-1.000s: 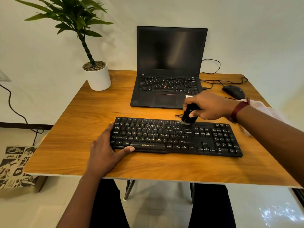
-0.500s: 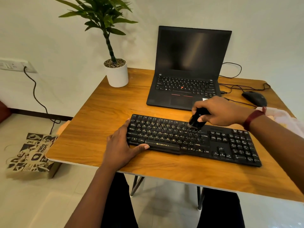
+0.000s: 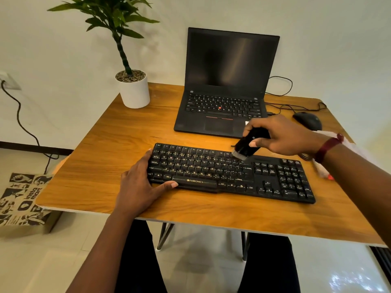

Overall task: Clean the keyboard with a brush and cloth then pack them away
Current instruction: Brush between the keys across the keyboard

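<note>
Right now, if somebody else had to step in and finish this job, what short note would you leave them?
Left hand: flat on the table, thumb and fingers bracing the left end of the black keyboard.
Right hand: gripping the small black brush, bristles down on the top key rows near the middle.
Cloth: seems to be the pale fabric at the right table edge, mostly hidden behind the right forearm.
Done: brushing is under way; how much is covered cannot be told.
Left: finish brushing, wipe with the cloth, pack brush and cloth away. Where they get packed is not evident from here.
</note>
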